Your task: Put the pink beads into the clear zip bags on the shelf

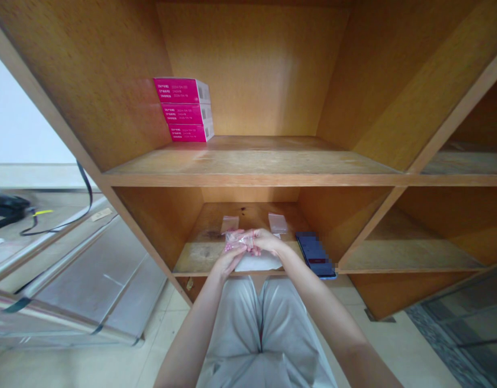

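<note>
Just left of the phone (315, 254), both hands meet over the lower shelf (195, 258). The left hand (231, 257) and the right hand (266, 241) each pinch an end of a small clear bag (238, 240) (pink bits show inside it). The bag is held just above the boards, its long axis running crosswise, with one end toward the phone and the other away from it. A white sheet (258, 263) lies under the hands, beside the phone. Further back from the phone rest two more little bags (278, 222). Three pink boxes (186, 109) are stacked well above and left of the phone.
</note>
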Demonstrator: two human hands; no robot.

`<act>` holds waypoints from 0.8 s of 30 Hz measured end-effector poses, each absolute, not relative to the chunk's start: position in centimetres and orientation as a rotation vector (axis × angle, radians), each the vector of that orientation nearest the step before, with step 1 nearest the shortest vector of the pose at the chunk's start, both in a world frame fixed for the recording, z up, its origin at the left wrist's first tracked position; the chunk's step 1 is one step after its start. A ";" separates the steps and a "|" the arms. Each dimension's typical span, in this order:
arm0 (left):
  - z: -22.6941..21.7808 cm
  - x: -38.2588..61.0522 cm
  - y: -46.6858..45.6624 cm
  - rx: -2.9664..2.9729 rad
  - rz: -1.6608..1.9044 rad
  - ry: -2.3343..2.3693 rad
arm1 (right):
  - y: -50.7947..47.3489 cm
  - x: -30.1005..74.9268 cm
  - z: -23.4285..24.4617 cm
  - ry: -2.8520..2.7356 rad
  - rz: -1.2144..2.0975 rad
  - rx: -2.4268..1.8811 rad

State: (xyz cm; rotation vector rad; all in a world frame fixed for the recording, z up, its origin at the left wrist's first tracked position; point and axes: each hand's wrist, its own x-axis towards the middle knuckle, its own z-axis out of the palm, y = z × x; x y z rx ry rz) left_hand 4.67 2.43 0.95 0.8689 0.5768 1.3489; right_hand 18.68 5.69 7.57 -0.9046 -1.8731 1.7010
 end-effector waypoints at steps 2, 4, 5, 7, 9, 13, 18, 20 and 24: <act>0.6 4.6 2.6 0.855 1.347 0.565 | 5.6 18.7 7.4 -1.872 1.686 -0.911; 0.5 4.6 2.8 0.832 1.352 0.574 | 5.6 19.0 7.3 -1.864 1.697 -0.900; 0.6 4.5 2.8 0.815 1.364 0.589 | 5.5 19.1 7.3 -1.851 1.712 -0.882; 0.8 4.4 2.8 0.779 1.396 0.616 | 5.5 19.6 7.2 -1.808 1.740 -0.843; 1.1 4.2 2.7 0.745 1.412 0.630 | 5.7 20.0 6.8 -1.729 1.742 -0.834; 1.1 3.7 2.5 0.656 1.400 0.652 | 6.4 20.2 5.2 -1.397 1.597 -0.936; 0.4 3.3 2.6 0.604 1.349 0.710 | 7.1 19.0 2.6 -0.960 1.291 -0.924; 0.3 3.4 2.7 0.624 1.352 0.707 | 7.2 18.5 1.8 -0.915 1.244 -0.871; 0.4 3.8 2.8 0.705 1.385 0.680 | 7.8 17.7 0.4 -0.872 1.209 -0.825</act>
